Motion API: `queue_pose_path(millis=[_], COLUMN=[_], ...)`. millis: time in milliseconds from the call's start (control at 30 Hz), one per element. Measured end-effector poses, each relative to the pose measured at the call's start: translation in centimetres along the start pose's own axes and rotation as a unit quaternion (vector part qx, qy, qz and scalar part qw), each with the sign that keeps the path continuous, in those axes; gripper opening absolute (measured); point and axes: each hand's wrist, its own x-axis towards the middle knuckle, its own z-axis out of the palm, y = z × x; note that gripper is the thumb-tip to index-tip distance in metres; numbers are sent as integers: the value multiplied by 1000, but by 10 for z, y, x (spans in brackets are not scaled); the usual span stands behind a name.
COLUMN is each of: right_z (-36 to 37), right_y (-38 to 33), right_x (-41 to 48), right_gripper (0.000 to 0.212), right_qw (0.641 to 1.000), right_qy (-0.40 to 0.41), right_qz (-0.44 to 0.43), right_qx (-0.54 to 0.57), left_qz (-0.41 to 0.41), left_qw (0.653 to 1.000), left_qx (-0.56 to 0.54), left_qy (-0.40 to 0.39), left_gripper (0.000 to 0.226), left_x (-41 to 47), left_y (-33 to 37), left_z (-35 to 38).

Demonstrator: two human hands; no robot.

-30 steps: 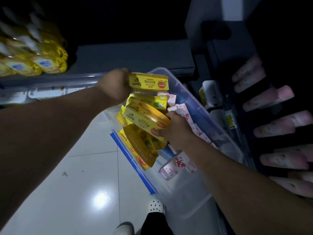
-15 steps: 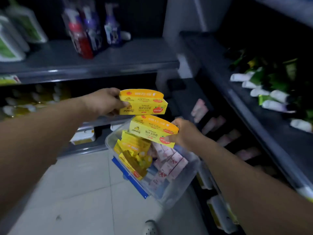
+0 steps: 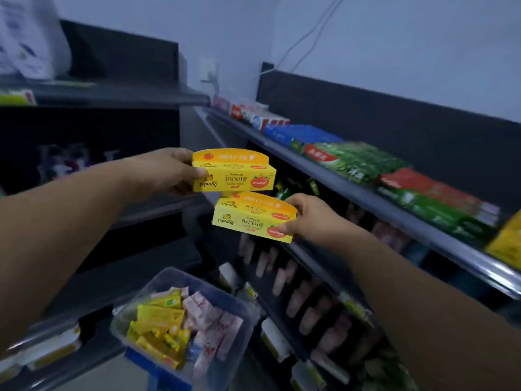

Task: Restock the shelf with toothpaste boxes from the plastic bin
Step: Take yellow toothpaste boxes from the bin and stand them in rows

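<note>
My left hand [image 3: 166, 172] grips the left end of a yellow toothpaste box [image 3: 234, 172], held up in the air. Just below it, my right hand [image 3: 306, 220] pinches the right end of a second yellow toothpaste box [image 3: 251, 218]. Both boxes hang in front of the dark shelving, left of the top shelf [image 3: 394, 210] that runs off to the right. Down on the floor stands the clear plastic bin [image 3: 158, 280], holding several yellow and pink boxes.
The top shelf carries rows of red, blue and green toothpaste boxes [image 3: 355, 162] and a yellow box [image 3: 507, 244] at the far right. Lower shelves hold pink tubes [image 3: 296, 289]. Another dark shelf unit [image 3: 118, 97] stands to the left. A cable [image 3: 307, 38] runs down the wall.
Both hands have lifted their yellow boxes up out of the bin to the height of the upper shelves. The view has tilted upward, and the bin now lies low in view.
</note>
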Motion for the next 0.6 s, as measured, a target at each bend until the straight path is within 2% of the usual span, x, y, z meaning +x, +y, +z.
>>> queue_pose_path(millis=[200,300,367,600], right_z=[-81,-119,-144,-231], right_y=[3,14,26,90], right_x=[-69,-100,-117,-167], right_gripper=[29,33,38,30], right_qw=[996,989,984,969], right_qy=[83,139,171,236], right_qz=[-3,9,17,65], right_qx=[-10,-54,-52,-36], left_qz=[59,81,100,143], left_qw=[998,995,993,984], left_qx=[-29,-47,-48,-54], left_qy=[-18,-32,-44,-86], left_gripper=[16,10,10,8], left_x=[-9,-7,-5,9], left_y=[75,111,134,205], left_z=[40,68,90,175])
